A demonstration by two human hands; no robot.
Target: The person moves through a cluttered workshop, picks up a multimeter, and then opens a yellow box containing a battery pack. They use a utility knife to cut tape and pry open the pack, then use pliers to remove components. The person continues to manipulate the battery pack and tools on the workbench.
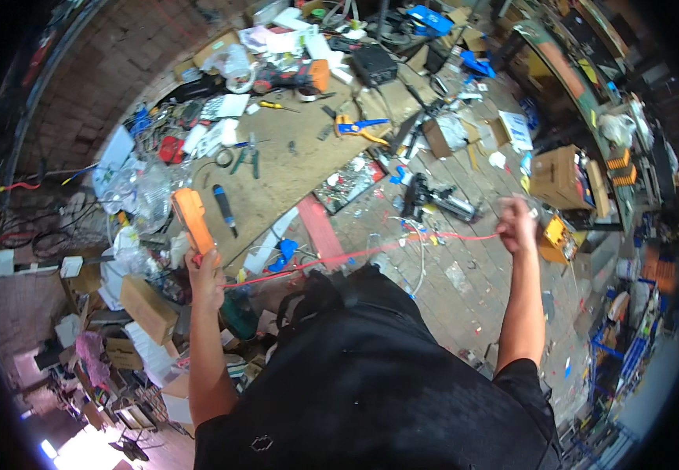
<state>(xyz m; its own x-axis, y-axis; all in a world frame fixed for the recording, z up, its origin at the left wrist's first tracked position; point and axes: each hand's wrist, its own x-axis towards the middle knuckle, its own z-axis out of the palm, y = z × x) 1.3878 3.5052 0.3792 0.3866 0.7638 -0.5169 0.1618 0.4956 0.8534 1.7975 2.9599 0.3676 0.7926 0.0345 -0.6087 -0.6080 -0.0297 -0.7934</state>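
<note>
My left hand (208,276) grips an orange handheld meter (193,217), held up over the front edge of a cluttered wooden workbench (292,168). A thin red lead wire (371,249) runs taut from near that hand across my body to my right hand (517,223), which is closed around its far end, out over the brick floor. A black-handled screwdriver (224,208) lies on the bench just right of the meter.
The bench holds green pliers (247,159), an orange-and-blue cutter (359,126), a tray of small parts (349,182) and a black box (374,64). A power tool (433,197) and cardboard boxes (560,176) lie on the floor. Boxes (147,309) are stacked at lower left.
</note>
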